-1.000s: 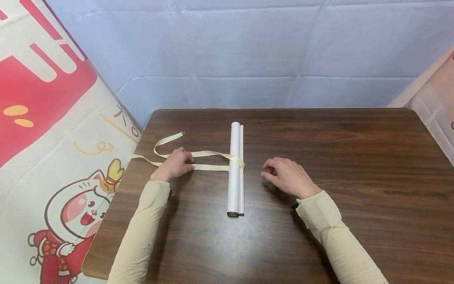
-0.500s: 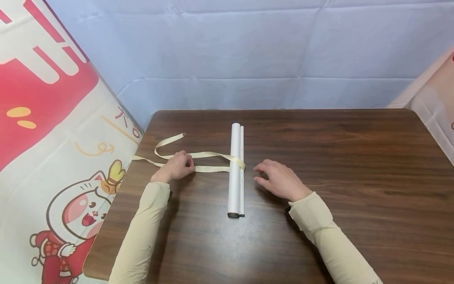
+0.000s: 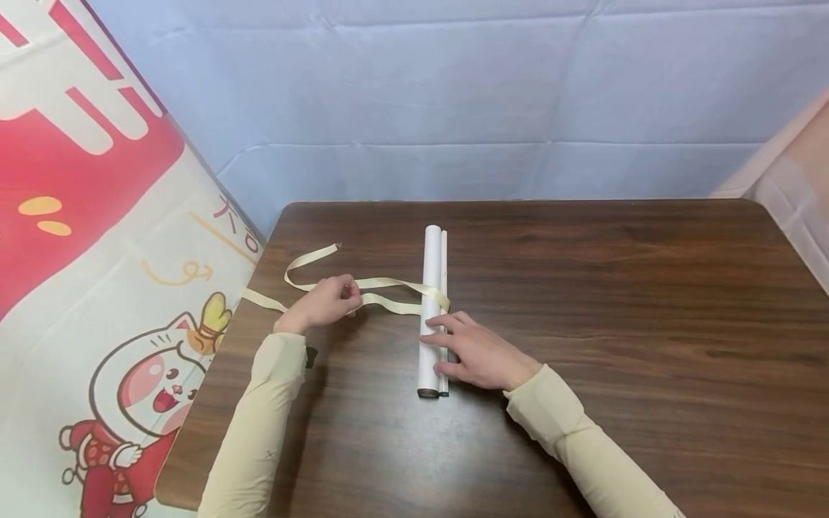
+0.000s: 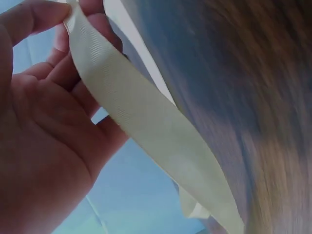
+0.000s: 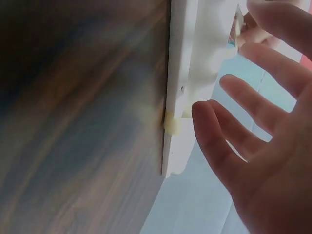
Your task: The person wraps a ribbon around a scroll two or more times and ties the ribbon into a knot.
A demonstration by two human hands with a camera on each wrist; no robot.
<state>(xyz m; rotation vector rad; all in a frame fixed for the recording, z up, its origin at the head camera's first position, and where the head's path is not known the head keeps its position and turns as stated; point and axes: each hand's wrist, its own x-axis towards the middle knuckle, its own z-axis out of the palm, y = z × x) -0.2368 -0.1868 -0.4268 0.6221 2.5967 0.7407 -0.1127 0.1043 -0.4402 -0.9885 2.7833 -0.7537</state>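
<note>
The white roll, long axis near-to-far on the table, lies beneath the nearer right hand, fingers spread, while the left hand pinches the ribbon left of the roll.

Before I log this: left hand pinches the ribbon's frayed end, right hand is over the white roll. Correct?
Not the frayed end: the head view shows that lying loose on the table. The left hand pinches the ribbon partway along; the right hand is over the white roll.
</note>
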